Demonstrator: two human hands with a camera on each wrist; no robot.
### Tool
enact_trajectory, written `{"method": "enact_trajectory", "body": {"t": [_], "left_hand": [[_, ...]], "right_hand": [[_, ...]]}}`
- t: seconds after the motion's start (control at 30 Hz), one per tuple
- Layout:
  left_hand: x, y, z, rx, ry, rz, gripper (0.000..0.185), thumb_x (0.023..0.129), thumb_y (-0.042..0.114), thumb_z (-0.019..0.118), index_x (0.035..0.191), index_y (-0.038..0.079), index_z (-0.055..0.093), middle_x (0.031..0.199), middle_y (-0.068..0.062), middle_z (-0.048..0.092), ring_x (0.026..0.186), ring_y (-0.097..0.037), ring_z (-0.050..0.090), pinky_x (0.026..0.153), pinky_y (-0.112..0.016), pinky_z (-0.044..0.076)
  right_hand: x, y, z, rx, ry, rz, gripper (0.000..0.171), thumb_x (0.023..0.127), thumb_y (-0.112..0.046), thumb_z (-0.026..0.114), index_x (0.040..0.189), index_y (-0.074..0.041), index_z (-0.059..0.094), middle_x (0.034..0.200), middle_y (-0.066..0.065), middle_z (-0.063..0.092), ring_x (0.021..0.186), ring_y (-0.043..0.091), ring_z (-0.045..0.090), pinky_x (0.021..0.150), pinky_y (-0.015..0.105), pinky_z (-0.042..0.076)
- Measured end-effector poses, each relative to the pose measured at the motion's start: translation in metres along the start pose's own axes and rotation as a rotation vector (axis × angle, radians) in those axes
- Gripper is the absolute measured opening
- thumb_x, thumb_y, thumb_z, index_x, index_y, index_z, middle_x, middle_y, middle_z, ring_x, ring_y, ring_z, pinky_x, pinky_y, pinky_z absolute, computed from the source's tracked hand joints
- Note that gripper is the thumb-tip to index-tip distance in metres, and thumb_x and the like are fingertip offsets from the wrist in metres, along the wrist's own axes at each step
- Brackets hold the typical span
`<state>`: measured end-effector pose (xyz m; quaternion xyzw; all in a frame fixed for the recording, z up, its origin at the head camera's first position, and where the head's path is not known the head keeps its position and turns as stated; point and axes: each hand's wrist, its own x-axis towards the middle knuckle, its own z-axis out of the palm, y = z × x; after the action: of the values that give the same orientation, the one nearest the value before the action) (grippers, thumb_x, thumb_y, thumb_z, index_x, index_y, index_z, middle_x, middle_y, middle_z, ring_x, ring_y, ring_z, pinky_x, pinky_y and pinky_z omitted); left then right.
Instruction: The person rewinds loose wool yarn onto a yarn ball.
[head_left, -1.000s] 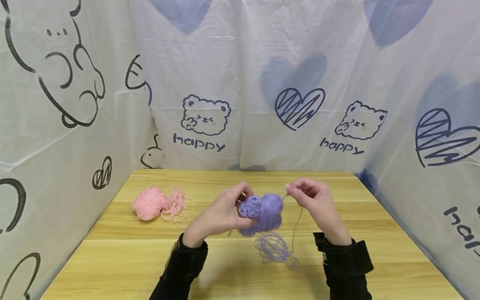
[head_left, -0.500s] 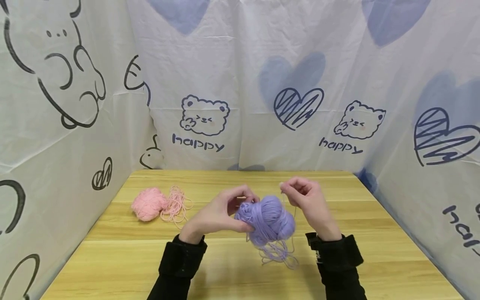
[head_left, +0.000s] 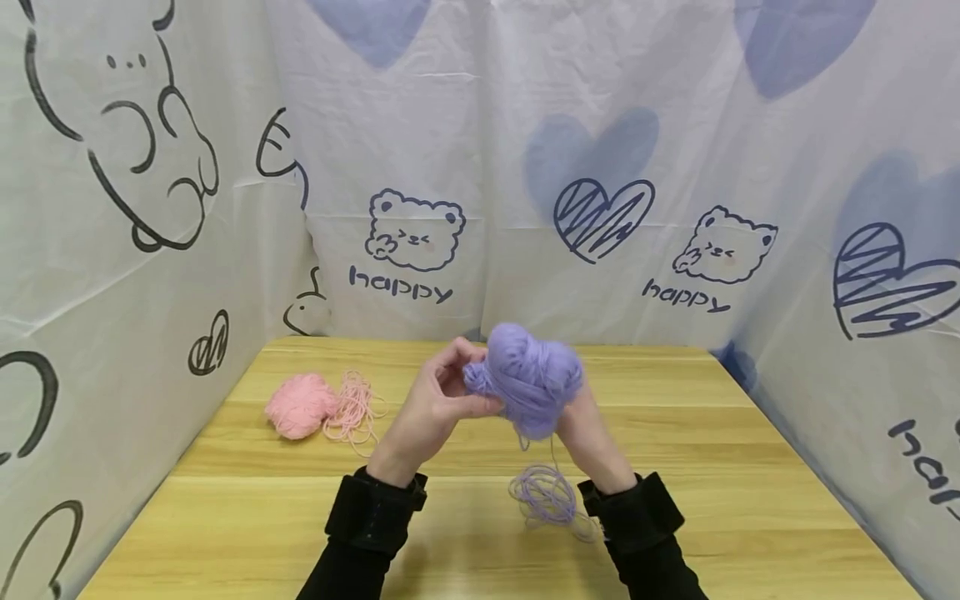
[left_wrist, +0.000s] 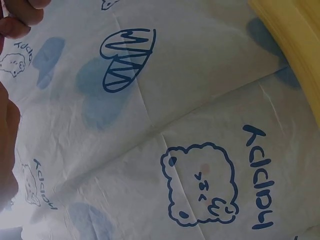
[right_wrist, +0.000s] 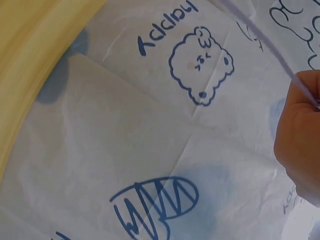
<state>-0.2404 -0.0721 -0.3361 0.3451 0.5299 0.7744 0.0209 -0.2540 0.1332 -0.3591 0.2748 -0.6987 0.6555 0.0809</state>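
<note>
Above the middle of the table, my left hand (head_left: 435, 404) grips a lavender ball of yarn (head_left: 534, 379) by its left side, thumb in front. Most of my right hand (head_left: 588, 433) is hidden behind the ball in the head view. In the right wrist view, a lavender yarn strand (right_wrist: 270, 42) runs into the curled fingers of my right hand (right_wrist: 299, 135). A loose coil of the same yarn (head_left: 546, 496) lies on the table below, joined by a thin strand hanging from above. The left wrist view catches only parts of hands at its left edge.
A pink ball of yarn (head_left: 302, 406) sits at the table's far left, its loose pink strands (head_left: 352, 410) spread beside it. The wooden table (head_left: 750, 500) is enclosed by white printed cloth (head_left: 420, 125) at the back and sides.
The lavender ball has been raised and turned in my left hand. My right hand has moved left, from beside the ball to behind it. The pink yarn stays put.
</note>
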Motion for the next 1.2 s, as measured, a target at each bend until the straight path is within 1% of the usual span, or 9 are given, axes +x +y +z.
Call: {"method": "enact_trajectory", "body": {"t": [0.07, 0.13, 0.2, 0.33, 0.47, 0.63, 0.9, 1.07, 1.2], "left_hand": [[0.001, 0.000, 0.001, -0.024, 0.056, -0.002, 0.039, 0.076, -0.010, 0.066, 0.100, 0.017, 0.055, 0.110, 0.000, 0.054, 0.101, -0.013, 0.058, 0.091, -0.024, 0.052], [0.003, -0.001, 0.003, -0.042, 0.117, 0.002, 0.038, 0.078, -0.011, 0.065, 0.100, 0.017, 0.054, 0.112, -0.001, 0.053, 0.103, -0.014, 0.057, 0.093, -0.025, 0.052], [0.004, -0.001, 0.004, -0.045, 0.183, 0.009, 0.037, 0.079, -0.012, 0.063, 0.098, 0.017, 0.052, 0.114, -0.001, 0.053, 0.106, -0.014, 0.057, 0.093, -0.025, 0.052], [0.006, -0.001, 0.006, -0.027, 0.302, 0.033, 0.034, 0.080, -0.012, 0.064, 0.093, 0.016, 0.048, 0.114, -0.001, 0.054, 0.106, -0.014, 0.058, 0.087, -0.023, 0.053], [0.007, -0.001, 0.007, 0.003, 0.377, 0.058, 0.033, 0.081, -0.010, 0.065, 0.091, 0.013, 0.045, 0.115, -0.004, 0.055, 0.105, -0.016, 0.059, 0.081, -0.023, 0.056], [0.007, 0.000, 0.008, 0.032, 0.408, 0.076, 0.033, 0.080, -0.009, 0.068, 0.091, 0.012, 0.044, 0.116, -0.005, 0.053, 0.108, -0.019, 0.059, 0.083, -0.025, 0.057], [0.006, -0.001, 0.010, 0.108, 0.462, 0.112, 0.038, 0.077, -0.009, 0.072, 0.088, 0.012, 0.043, 0.115, -0.004, 0.055, 0.107, -0.019, 0.059, 0.087, -0.028, 0.057], [0.007, -0.002, 0.010, 0.212, 0.477, 0.136, 0.036, 0.076, -0.007, 0.075, 0.088, 0.006, 0.044, 0.114, -0.004, 0.057, 0.107, -0.020, 0.058, 0.093, -0.030, 0.055], [0.007, -0.004, 0.008, 0.313, 0.452, 0.152, 0.037, 0.074, -0.005, 0.077, 0.089, 0.000, 0.044, 0.116, -0.006, 0.058, 0.108, -0.021, 0.057, 0.098, -0.032, 0.052]], "right_hand": [[0.000, 0.003, 0.004, 0.054, -0.060, -0.001, 0.031, 0.093, 0.004, 0.044, 0.094, -0.024, 0.057, 0.076, -0.012, 0.052, 0.070, 0.002, 0.050, 0.064, 0.019, 0.046], [0.000, 0.005, 0.008, 0.051, -0.104, -0.005, 0.024, 0.094, 0.003, 0.043, 0.084, -0.016, 0.054, 0.063, -0.008, 0.044, 0.057, 0.005, 0.042, 0.053, 0.023, 0.038], [0.000, 0.006, 0.011, 0.047, -0.139, 0.013, 0.019, 0.098, -0.001, 0.042, 0.081, -0.006, 0.049, 0.057, -0.005, 0.036, 0.049, 0.007, 0.031, 0.046, 0.027, 0.029], [-0.002, 0.004, 0.015, 0.023, -0.164, 0.064, 0.024, 0.100, -0.015, 0.050, 0.086, 0.004, 0.050, 0.058, -0.005, 0.035, 0.049, 0.006, 0.030, 0.044, 0.029, 0.025], [-0.002, 0.002, 0.015, -0.012, -0.189, 0.027, 0.028, 0.099, -0.018, 0.053, 0.079, 0.000, 0.048, 0.057, -0.004, 0.030, 0.048, 0.007, 0.026, 0.043, 0.030, 0.022], [-0.002, 0.000, 0.014, -0.026, -0.205, -0.018, 0.027, 0.100, -0.015, 0.051, 0.077, -0.002, 0.048, 0.056, -0.002, 0.028, 0.047, 0.009, 0.024, 0.042, 0.032, 0.021], [-0.004, -0.009, 0.009, -0.078, -0.216, 0.002, 0.023, 0.099, -0.012, 0.052, 0.085, 0.006, 0.054, 0.057, -0.001, 0.030, 0.048, 0.010, 0.026, 0.043, 0.032, 0.023], [-0.008, -0.020, 0.001, -0.165, -0.204, -0.038, 0.013, 0.097, -0.008, 0.054, 0.093, 0.001, 0.062, 0.064, -0.003, 0.044, 0.053, 0.009, 0.034, 0.047, 0.029, 0.032], [-0.011, -0.030, -0.006, -0.162, -0.179, -0.072, 0.011, 0.095, -0.005, 0.056, 0.094, 0.002, 0.064, 0.073, -0.005, 0.053, 0.058, 0.009, 0.038, 0.052, 0.027, 0.035]]}}
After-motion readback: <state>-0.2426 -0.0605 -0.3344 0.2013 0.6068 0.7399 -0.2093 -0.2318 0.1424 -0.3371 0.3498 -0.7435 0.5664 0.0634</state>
